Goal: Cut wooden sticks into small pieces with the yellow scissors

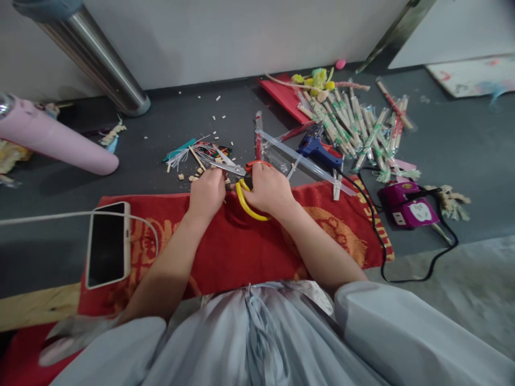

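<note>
My right hand (269, 188) grips yellow-and-orange-handled scissors (241, 187), blades pointing left and partly open. My left hand (207, 191) is closed just left of the blades, pinching something small that I cannot make out. Both hands hover over the far edge of a red patterned cloth (233, 246). Small wooden offcuts (193, 176) lie scattered on the dark floor just beyond my left hand.
A phone (108, 244) on a white cable lies at the cloth's left. A blue glue gun (317, 151), clear glue sticks (301, 161), wrapped chopsticks (354, 128), a purple power strip (410, 206), a pink cylinder (52, 142) and a metal post (100, 64) surround the spot.
</note>
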A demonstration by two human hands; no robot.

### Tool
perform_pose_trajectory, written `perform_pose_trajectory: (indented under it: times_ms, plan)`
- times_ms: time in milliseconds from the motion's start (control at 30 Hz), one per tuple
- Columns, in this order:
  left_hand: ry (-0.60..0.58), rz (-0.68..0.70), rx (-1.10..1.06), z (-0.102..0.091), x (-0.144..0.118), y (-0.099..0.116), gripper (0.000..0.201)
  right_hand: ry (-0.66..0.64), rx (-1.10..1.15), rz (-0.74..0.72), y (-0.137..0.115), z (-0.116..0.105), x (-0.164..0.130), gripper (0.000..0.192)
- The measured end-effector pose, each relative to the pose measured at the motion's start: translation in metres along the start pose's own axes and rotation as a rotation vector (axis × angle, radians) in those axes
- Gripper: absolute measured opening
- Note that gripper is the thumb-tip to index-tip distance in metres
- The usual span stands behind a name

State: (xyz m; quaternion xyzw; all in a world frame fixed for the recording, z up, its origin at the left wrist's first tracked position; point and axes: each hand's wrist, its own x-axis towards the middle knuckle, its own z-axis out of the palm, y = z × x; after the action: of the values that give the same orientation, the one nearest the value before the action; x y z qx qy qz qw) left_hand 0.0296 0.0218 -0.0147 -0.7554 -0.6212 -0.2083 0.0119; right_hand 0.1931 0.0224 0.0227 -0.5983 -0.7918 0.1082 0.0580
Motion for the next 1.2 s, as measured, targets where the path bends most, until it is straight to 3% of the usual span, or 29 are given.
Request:
perform_pose_trajectory:
  times_ms: [300, 467, 733, 1000, 1200]
  plan:
    - [0.054, -0.057, -0.056, -0.0053, -0.0009, 0.0058, 0.029, -0.041, 0.049, 0.015, -0.0053, -0.0075, -0.0019, 0.068]
    - [0.042, -0.019, -0.086, -0.002, 0.0006, 0.005, 0.029, -0.1, 0.058, -0.001, -0.0051, -0.0102, 0.0016, 0.069]
    - [-0.018, -0.092, -0.118, -0.0008, 0.0021, 0.0016, 0.03, -0.087, 0.067, 0.018, 0.0004, -0.0078, 0.0033, 0.07]
    - [-0.118, -0.229, 0.062, -0.0029, 0.0035, 0.0019, 0.036, -0.041, 0.065, 0.031, 0.0003, -0.0083, 0.0004, 0.069]
    - [-0.09, -0.234, 0.073, -0.006, 0.0035, -0.0002, 0.036, 0.025, -0.046, 0.096, 0.0041, -0.0094, -0.0006, 0.065]
